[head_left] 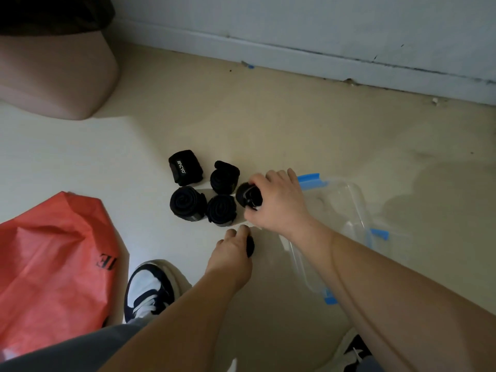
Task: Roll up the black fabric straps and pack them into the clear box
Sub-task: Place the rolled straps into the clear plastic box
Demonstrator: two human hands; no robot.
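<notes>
Black fabric, rolled tight: four straps lie loose in a close cluster on the pale floor (268, 124).

Head view, looking down:
- Lettered roll (185, 167) sits at the far left of the cluster, lying on its side with white print facing up.
- Far roll (225, 177) is just right of it, end-on, with its spiral showing.
- Near-left roll (187, 202) and near-right roll (221, 210) sit in front, side by side. Whether they are touching or a hair apart, I cannot tell.
- Right hand (279, 202) reaches in from the right, fingers and thumb curled round a fifth roll (248, 197).
- That roll is held just right of the cluster, its round end turned toward the others. I cannot tell whether it rests on the floor or is lifted.
- Left hand (232, 253) is lower in the frame, nearer the camera. Its fingers are curled over a sixth roll (250, 246), and only a dark edge shows past the fingertips.
- Clear box (346, 210) is on the floor right of the rolls, partly hidden by the right forearm, with blue clips (311, 179) on its rim.
- Both held rolls are outside the box, near its left side.
- Orange bag (53, 264) is crumpled at the left, with black letters on it.
- Dark-and-white shoe (149, 288) sits between the bag and the left forearm.
- Pinkish bin (53, 76) is at the top left, near the white wall (295, 28).
</notes>
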